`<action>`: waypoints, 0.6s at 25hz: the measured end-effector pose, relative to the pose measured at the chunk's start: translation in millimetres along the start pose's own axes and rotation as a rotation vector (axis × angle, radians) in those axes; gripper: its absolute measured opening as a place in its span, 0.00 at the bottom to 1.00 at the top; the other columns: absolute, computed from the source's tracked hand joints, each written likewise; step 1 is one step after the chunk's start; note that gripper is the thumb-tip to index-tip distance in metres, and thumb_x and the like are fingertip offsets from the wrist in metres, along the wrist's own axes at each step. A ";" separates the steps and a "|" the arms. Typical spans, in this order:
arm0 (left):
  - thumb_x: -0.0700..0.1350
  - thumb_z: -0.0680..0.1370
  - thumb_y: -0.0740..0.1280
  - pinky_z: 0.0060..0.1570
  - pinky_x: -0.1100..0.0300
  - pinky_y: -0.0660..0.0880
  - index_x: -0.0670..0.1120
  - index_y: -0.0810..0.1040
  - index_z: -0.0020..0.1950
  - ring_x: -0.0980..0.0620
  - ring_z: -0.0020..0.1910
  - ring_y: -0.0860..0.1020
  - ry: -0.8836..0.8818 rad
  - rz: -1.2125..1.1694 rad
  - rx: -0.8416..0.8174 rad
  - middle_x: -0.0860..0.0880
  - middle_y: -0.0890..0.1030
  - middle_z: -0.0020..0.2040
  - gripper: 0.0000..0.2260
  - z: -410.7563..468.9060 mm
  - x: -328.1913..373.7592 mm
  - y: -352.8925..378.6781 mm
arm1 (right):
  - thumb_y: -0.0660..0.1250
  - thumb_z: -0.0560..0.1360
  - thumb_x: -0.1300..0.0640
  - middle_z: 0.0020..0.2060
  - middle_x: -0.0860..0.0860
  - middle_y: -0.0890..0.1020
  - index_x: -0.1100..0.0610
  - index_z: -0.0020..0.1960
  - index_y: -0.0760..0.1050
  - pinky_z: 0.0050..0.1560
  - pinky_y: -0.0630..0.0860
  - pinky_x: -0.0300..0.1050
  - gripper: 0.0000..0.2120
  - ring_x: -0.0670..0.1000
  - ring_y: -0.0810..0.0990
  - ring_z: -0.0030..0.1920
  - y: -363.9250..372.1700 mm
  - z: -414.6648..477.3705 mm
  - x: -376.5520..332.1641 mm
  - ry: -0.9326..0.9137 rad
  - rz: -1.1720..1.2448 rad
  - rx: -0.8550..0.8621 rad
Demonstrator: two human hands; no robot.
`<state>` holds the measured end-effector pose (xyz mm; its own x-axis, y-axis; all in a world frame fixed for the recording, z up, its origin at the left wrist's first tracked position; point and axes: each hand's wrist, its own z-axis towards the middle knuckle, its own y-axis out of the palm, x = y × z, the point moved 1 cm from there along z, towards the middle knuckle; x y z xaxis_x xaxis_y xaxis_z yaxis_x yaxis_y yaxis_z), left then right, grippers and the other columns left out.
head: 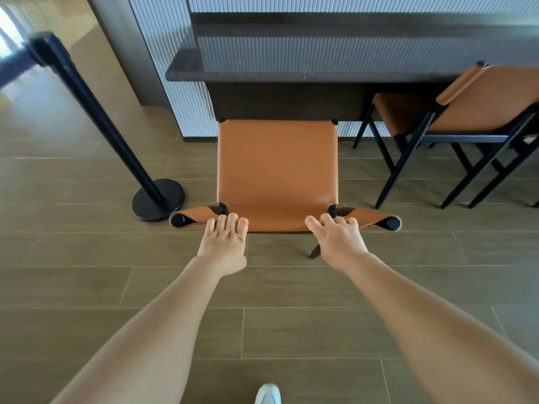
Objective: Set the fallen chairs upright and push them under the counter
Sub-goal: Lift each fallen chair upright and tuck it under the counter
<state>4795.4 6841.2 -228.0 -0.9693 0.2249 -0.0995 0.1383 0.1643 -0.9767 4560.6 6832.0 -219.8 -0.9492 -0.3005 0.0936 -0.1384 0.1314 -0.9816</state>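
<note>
Both sets of fingertips are hidden: the left hand (223,237) and the right hand (335,240) curl their fingers over the top edge of the backrest (277,225) of the chair (277,170), holding it narrowly from the near side, and the tips vanish on the far face of the leather. Most of the frame below the seat is out of sight too; only one dark leg (315,252) pokes out between the wrists. The chair stands upright directly ahead of the grip, its seat running away from the hands, the front edge facing the counter (291,68) and lying right at the line of the overhang; whether any of it sits underneath cannot be told from above. The backrest's long axis runs crosswise, its black-capped ends jutting out beyond each hand. Off to the right of the right hand, a second chair (466,112) is cut off by the frame edge, its seat partly under the counter. Left of the left hand stands a black stanchion (87,112), blurred at its top. Below the forearms a white shoe (268,395) is clipped by the bottom edge.
</note>
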 end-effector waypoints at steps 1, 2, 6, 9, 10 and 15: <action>0.42 0.70 0.60 0.61 0.51 0.58 0.48 0.59 0.63 0.46 0.59 0.64 0.008 -0.002 -0.002 0.48 0.62 0.57 0.22 11.5 -3.6 -5.3 | 0.61 0.73 0.67 0.50 0.50 0.69 0.50 0.65 0.58 0.49 0.63 0.50 0.25 0.54 0.70 0.46 -5.5 10.5 2.7 0.011 -0.001 -0.007; 0.41 0.70 0.60 0.61 0.52 0.58 0.48 0.59 0.62 0.46 0.58 0.64 0.010 -0.017 -0.005 0.49 0.62 0.55 0.21 21.6 -8.2 -10.6 | 0.60 0.75 0.64 0.49 0.50 0.70 0.51 0.64 0.59 0.48 0.63 0.50 0.20 0.54 0.69 0.45 -11.6 20.7 4.6 0.014 0.006 -0.008; 0.40 0.71 0.57 0.55 0.53 0.59 0.48 0.61 0.58 0.46 0.53 0.63 0.019 -0.081 -0.026 0.49 0.61 0.52 0.16 57.7 -20.3 -26.4 | 0.53 0.82 0.48 0.51 0.51 0.74 0.52 0.62 0.63 0.51 0.65 0.51 0.12 0.56 0.74 0.50 -30.0 54.2 13.4 0.031 0.075 -0.025; 0.40 0.71 0.56 0.52 0.53 0.58 0.48 0.60 0.55 0.47 0.52 0.62 0.019 -0.096 -0.051 0.49 0.61 0.51 0.14 82.4 -28.3 -35.3 | 0.53 0.81 0.43 0.51 0.50 0.75 0.51 0.60 0.65 0.56 0.66 0.53 0.14 0.57 0.75 0.53 -39.2 78.4 20.9 0.047 0.091 -0.059; 0.40 0.71 0.56 0.52 0.53 0.57 0.49 0.59 0.54 0.47 0.51 0.61 0.022 -0.089 -0.053 0.49 0.60 0.50 0.14 90.9 -30.6 -37.9 | 0.53 0.81 0.43 0.51 0.50 0.75 0.51 0.59 0.65 0.56 0.66 0.53 0.14 0.57 0.75 0.52 -41.8 86.6 23.6 0.047 0.093 -0.061; 0.40 0.69 0.57 0.55 0.54 0.59 0.48 0.60 0.55 0.47 0.51 0.62 0.038 -0.081 -0.038 0.50 0.60 0.50 0.15 131.2 -42.1 -50.6 | 0.50 0.81 0.42 0.49 0.50 0.75 0.50 0.57 0.64 0.55 0.65 0.53 0.14 0.57 0.75 0.51 -51.0 129.0 39.4 0.029 0.096 -0.064</action>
<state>4802.5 6697.5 -199.3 -0.9694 0.2452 -0.0126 0.0682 0.2195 -0.9732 4566.7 6691.6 -187.6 -0.9666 -0.2561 0.0055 -0.0635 0.2189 -0.9737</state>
